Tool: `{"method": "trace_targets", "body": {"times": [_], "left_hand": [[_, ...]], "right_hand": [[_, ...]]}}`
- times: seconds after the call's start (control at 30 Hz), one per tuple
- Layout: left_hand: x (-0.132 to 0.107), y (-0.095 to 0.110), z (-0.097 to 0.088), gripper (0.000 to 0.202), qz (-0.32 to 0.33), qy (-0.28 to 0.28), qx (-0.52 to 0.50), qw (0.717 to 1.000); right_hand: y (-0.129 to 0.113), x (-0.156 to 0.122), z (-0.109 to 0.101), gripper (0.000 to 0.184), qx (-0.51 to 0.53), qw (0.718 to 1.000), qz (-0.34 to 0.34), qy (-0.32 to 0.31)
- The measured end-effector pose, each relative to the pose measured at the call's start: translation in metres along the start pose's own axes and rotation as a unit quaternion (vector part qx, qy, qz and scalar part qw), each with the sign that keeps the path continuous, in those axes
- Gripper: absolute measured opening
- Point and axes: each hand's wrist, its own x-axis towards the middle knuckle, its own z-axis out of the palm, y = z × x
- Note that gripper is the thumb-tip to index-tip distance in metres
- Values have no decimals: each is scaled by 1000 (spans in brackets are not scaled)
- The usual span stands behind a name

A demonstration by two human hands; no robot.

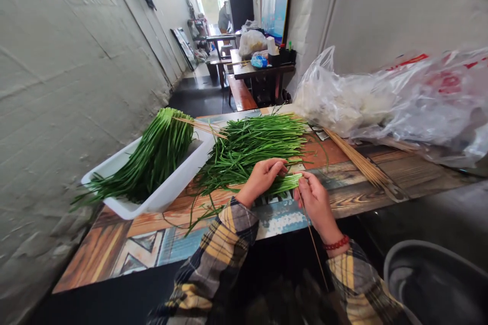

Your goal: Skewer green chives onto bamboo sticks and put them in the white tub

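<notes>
My left hand lies closed over a small bunch of green chives at the near edge of the painted wooden table, pressing the stalks together. My right hand pinches a thin bamboo skewer whose tip meets the cut ends of that bunch; the skewer runs down toward my lap. Behind my hands spreads a loose pile of chives.
A white plastic tray at the left holds skewered chives. A bundle of bamboo skewers lies at the right, by large plastic bags. A grey basin sits at lower right. Further tables and a distant person stand down the corridor.
</notes>
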Motion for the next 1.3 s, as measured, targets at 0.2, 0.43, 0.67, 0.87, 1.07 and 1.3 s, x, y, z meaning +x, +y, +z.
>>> {"method": "trace_targets", "body": {"times": [0.2, 0.43, 0.67, 0.87, 1.07, 1.3], "left_hand": [[3, -7, -5, 32, 22, 119, 43, 992], [5, -9, -9, 27, 22, 138, 76, 987], [-1, 0, -18, 21, 80, 138, 129, 979], [-14, -5, -31, 22, 115, 48, 218, 968], [-15, -9, -21, 13, 119, 3, 286, 951], [-24, -12, -88, 15, 44, 74, 393, 915]], "right_hand": [[7, 1, 1, 41, -36, 999, 13, 26], [9, -3, -1, 34, -11, 998, 9, 62], [9, -2, -1, 32, 9, 993, 6, 118], [10, -1, 0, 34, 10, 993, 3, 117], [8, -2, 1, 36, 13, 993, -8, 114], [12, -1, -1, 39, 59, 990, -8, 127]]}}
